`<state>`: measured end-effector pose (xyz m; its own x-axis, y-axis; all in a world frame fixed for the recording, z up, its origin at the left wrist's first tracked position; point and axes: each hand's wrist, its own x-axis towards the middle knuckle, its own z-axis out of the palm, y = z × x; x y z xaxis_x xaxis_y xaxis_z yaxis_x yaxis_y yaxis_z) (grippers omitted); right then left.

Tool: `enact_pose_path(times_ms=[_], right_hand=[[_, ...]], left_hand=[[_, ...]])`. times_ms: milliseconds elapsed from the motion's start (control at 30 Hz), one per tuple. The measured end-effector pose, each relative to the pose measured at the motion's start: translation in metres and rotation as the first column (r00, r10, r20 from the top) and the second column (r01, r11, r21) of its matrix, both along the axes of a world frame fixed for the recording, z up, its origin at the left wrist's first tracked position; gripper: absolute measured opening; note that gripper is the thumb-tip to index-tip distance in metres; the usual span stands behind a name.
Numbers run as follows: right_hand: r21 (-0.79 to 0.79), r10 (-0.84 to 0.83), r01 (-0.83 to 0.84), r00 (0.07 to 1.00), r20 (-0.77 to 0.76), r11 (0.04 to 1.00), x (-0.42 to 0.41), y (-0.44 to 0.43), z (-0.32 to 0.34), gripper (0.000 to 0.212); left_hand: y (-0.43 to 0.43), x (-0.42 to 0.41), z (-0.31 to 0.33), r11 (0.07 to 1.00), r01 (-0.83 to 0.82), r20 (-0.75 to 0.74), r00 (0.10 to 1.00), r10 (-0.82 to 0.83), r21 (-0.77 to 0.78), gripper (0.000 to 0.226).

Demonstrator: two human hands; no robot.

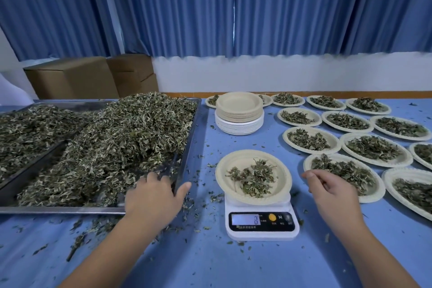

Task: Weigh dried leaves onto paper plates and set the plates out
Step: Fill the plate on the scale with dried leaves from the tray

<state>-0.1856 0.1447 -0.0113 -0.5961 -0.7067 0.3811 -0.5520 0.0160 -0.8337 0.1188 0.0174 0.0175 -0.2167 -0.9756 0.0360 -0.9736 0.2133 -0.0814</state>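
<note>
Blue cloth covers the surface [210, 264] beneath pleated blue curtains [163, 7] and a white wall, with brown cardboard boxes [77, 77] behind. A person's left hand [155, 196] reaches into dried green leaves [117, 135] heaped on a steel tray [58, 210], its fingers buried and their grip unclear. The right hand [332, 192] hovers, fingers loosely curled and empty, beside a round paper plate [243, 161] of leaves on a white digital scale [261, 222]. Filled paper plates [333, 139] line the right side.
</note>
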Motion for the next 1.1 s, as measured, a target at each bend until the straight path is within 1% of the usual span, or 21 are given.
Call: enact_pose_path(times_ms=[67,100,167,267,300,367,433,500,600,667,733,800,933,1033,1100], right_hand=[[0.0,0.002,-0.002,1.0,0.004,1.0,0.001,-0.001,-0.001,0.029],[-0.002,0.005,-0.005,1.0,0.001,1.0,0.001,-0.001,-0.001,0.03],[-0.007,0.004,-0.004,1.0,-0.003,1.0,0.002,0.0,-0.002,0.03],[-0.011,0.002,-0.002,1.0,0.005,1.0,0.001,0.0,-0.003,0.03],[-0.014,0.005,-0.005,1.0,0.006,1.0,0.001,0.001,-0.003,0.029],[-0.018,0.009,-0.008,1.0,0.011,1.0,0.001,0.001,-0.004,0.029],[-0.019,0.008,-0.008,1.0,0.016,1.0,0.001,0.0,-0.004,0.031],[-0.015,0.005,-0.005,1.0,0.016,1.0,0.0,0.0,-0.004,0.032],[-0.012,0.002,-0.002,1.0,0.009,1.0,-0.001,0.0,-0.004,0.033],[-0.019,0.006,-0.006,1.0,0.0,1.0,-0.001,0.0,-0.004,0.033],[-0.016,0.007,-0.007,1.0,-0.004,1.0,-0.001,0.0,-0.004,0.033],[-0.016,0.005,-0.006,1.0,-0.011,1.0,-0.001,0.0,-0.004,0.034],[-0.01,0.003,-0.003,1.0,-0.016,1.0,-0.003,0.0,-0.005,0.033],[-0.002,-0.001,0.001,1.0,-0.015,1.0,-0.003,0.0,-0.006,0.031],[0.001,-0.006,0.006,1.0,-0.021,1.0,-0.002,0.0,-0.006,0.031]], left_hand=[[0.0,0.005,-0.006,0.996,-0.008,-0.012,1.0,0.009,0.086,0.078],[0.0,0.006,-0.007,0.995,-0.001,-0.013,1.0,0.003,0.1,0.078],[0.0,0.006,-0.006,0.997,-0.005,0.004,1.0,0.005,0.079,0.078],[0.003,0.002,-0.006,0.999,-0.042,0.057,0.997,0.042,-0.001,0.075],[0.004,0.001,-0.006,0.998,-0.054,0.051,0.997,0.053,0.01,0.075],[0.004,0.001,-0.008,0.994,-0.059,0.0,0.998,0.059,0.091,0.076],[0.002,0.003,-0.009,0.989,-0.025,-0.047,0.998,0.032,0.146,0.074],[0.002,0.006,-0.011,0.992,0.029,-0.065,0.998,-0.021,0.119,0.065],[0.008,0.006,-0.012,0.997,0.08,-0.08,0.994,-0.08,0.006,0.052],[0.011,0.006,-0.012,0.993,0.099,-0.086,0.991,-0.105,-0.069,0.048],[0.013,0.008,-0.012,0.987,0.11,-0.135,0.983,-0.126,-0.116,0.046],[0.01,0.01,-0.011,0.986,0.112,-0.216,0.967,-0.137,-0.127,0.049],[-0.001,0.016,-0.009,0.991,0.099,-0.354,0.927,-0.124,-0.088,0.05],[-0.011,0.02,-0.006,0.991,0.101,-0.406,0.905,-0.127,-0.085,0.046],[-0.017,0.021,-0.003,0.99,0.108,-0.406,0.904,-0.136,-0.091,0.043]])
